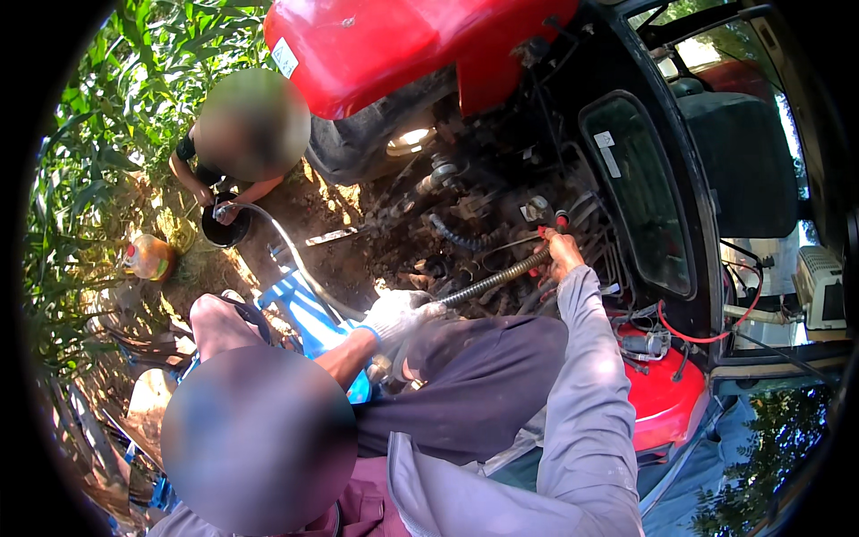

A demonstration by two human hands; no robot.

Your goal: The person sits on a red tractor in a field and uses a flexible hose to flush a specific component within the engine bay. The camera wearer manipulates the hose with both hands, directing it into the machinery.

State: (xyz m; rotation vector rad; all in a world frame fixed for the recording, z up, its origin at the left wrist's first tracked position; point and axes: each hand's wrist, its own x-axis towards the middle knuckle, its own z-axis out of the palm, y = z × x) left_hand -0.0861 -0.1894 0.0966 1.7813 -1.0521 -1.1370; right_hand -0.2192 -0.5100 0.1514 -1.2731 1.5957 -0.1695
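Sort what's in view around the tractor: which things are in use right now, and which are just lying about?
In use:
- right hand on the upper end of the ribbed hose
- a co-worker's gloved hand at the hose's lower end
- black bucket, held by another person, with a thin tube running into it

Lying about:
- amber jug on the soil
- blue frame

Left hand: out of view.

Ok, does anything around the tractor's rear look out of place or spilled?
No spill shows. An orange-yellow jug lies tipped on the soil beside the corn, and a red wire hangs in a loose loop by the cab. The right hand grips the corrugated hose; whether its end is attached cannot be told.
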